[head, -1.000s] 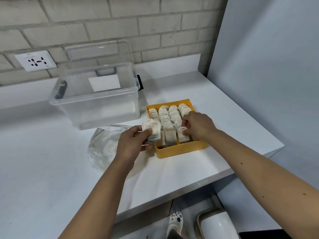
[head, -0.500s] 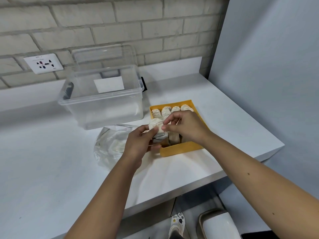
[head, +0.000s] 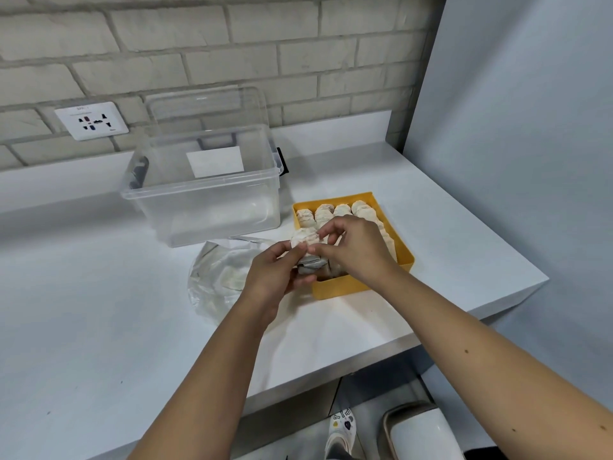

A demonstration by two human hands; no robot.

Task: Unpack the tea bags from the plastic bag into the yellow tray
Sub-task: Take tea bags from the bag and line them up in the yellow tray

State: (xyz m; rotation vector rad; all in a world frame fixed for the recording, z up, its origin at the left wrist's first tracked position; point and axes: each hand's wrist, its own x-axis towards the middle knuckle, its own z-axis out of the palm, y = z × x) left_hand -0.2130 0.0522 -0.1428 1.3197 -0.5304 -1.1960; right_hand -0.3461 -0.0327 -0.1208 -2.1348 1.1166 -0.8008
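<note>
A yellow tray [head: 361, 287] sits on the white counter, holding rows of pale tea bags [head: 335, 211]. My left hand [head: 275, 272] grips a small stack of tea bags [head: 306, 242] just left of the tray's near left corner. Meeting it from the right, my right hand [head: 356, 249] pinches the top bag of that stack over the tray's front half. Left of the tray lies the crumpled clear plastic bag [head: 220, 277], flat on the counter with a few pale bags inside.
A clear plastic storage box [head: 202, 197] with its lid leaning behind stands at the back left of the tray. A wall socket [head: 91, 120] is on the brick wall. The counter edge [head: 391, 346] runs close in front; a grey wall is on the right.
My right hand left the bags in the tray's front right and came left to the stack in my left hand. It now pinches the top bag.
</note>
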